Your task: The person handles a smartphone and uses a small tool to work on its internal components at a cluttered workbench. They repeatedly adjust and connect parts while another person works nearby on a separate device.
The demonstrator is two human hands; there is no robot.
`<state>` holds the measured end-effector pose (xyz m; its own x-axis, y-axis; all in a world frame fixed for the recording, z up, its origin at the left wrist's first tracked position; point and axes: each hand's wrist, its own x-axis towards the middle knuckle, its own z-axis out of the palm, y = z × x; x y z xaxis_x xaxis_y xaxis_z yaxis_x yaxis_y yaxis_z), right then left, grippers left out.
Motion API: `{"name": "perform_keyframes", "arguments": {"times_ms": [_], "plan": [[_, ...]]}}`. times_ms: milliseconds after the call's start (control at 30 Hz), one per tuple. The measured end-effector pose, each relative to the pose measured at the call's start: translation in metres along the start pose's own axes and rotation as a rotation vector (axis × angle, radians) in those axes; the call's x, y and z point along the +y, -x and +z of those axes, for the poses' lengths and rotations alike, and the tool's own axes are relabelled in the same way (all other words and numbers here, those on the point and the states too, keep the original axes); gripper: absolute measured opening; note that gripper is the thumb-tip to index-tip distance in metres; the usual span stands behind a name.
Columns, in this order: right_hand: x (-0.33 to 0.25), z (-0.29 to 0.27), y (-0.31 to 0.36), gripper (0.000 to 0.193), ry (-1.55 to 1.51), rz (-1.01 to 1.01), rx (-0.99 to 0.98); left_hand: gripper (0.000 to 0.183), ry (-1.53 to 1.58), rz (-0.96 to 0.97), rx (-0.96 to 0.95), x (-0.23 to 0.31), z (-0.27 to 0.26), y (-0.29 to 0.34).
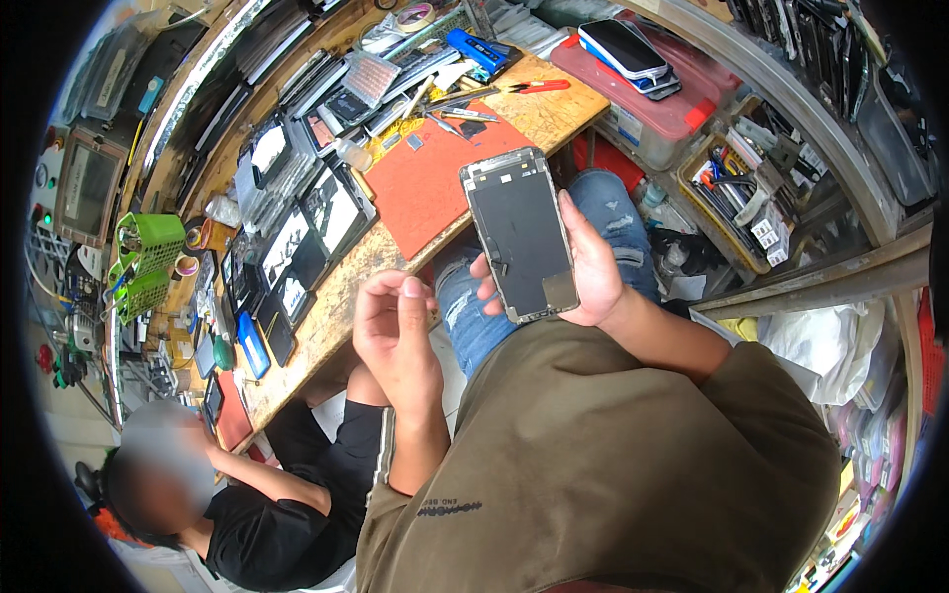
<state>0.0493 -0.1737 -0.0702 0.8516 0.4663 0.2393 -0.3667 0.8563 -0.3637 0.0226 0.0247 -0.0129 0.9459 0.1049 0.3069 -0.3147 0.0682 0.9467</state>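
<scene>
My right hand (593,272) grips a phone screen (516,232) by its right edge and lower end, holding it tilted above my lap. Its dark back faces up, with metal contacts along the top, a short flex cable near the lower left and a brownish patch at the lower right corner. To the left of the screen and apart from it, my left hand (400,336) is raised with curled fingers, the thumb against the forefinger. Anything between those fingertips is too small to make out. A red mat (430,183) lies on the bench just beyond both hands.
Tweezers and a red-handled tool (539,87) lie on the wooden bench (578,94). Phones and panels crowd its left side near a green basket (148,252). At right are a red-lidded box (643,84) and a tool basket (722,198). Another person (282,514) sits lower left.
</scene>
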Motion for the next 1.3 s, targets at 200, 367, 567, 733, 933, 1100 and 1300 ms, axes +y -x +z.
{"name": "perform_keyframes", "arguments": {"times_ms": [200, 367, 567, 733, 933, 1100, 1300], "plan": [[0.005, 0.007, 0.001, 0.077, 0.215, -0.109, 0.114, 0.014, -0.097, -0.233, -0.199, -0.022, 0.001, 0.012], [0.005, 0.015, 0.006, 0.075, 0.211, -0.135, 0.169, 0.017, -0.031, -0.299, -0.291, -0.028, 0.004, 0.018], [0.003, 0.015, 0.000, 0.075, 0.107, -0.126, 0.142, 0.015, 0.074, -0.388, -0.336, -0.030, 0.005, 0.027], [0.000, 0.014, -0.001, 0.074, 0.014, -0.074, 0.140, 0.015, 0.122, -0.442, -0.337, -0.030, 0.002, 0.028], [-0.002, 0.015, -0.001, 0.074, -0.001, -0.041, 0.148, 0.016, 0.172, -0.448, -0.364, -0.028, 0.004, 0.027], [-0.004, 0.007, -0.004, 0.076, 0.042, -0.069, 0.135, 0.015, 0.093, -0.512, -0.507, -0.029, 0.018, 0.022], [-0.025, -0.033, -0.015, 0.052, 0.462, -0.129, 0.233, 0.015, 0.108, -0.501, -0.352, -0.061, 0.038, -0.004]]}}
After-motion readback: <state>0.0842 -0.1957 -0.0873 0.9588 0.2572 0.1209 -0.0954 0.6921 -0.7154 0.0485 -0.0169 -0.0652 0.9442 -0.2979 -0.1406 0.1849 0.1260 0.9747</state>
